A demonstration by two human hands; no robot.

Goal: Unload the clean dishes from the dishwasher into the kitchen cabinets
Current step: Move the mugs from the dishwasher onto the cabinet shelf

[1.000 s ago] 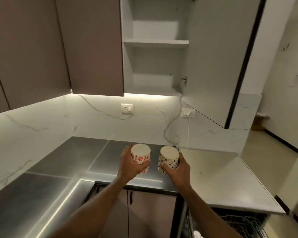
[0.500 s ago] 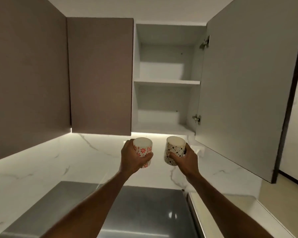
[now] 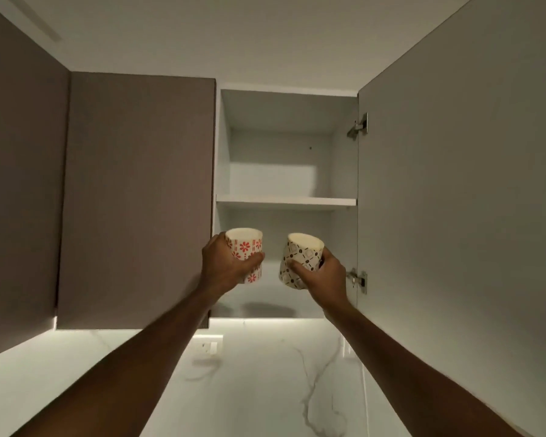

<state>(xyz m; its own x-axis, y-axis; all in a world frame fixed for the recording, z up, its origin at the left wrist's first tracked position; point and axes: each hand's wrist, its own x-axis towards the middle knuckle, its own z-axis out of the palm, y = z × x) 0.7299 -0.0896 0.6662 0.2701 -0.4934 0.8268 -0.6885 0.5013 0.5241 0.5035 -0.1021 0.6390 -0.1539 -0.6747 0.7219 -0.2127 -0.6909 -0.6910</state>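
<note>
Brown closed door (image 3: 136,200) flanks the open cabinet (image 3: 286,203). The left hand (image 3: 224,266) grasps the red-flowered cup (image 3: 245,252), the right hand (image 3: 320,274) the brown-patterned cup (image 3: 301,257), both before the lower shelf opening; the open door (image 3: 454,184) stands right.

Red-flowered cup (image 3: 245,247): upright, held before the open cabinet's (image 3: 286,201) lower compartment. Brown-patterned cup (image 3: 301,258): tilted, just beside it, apart, at the same height.
</note>
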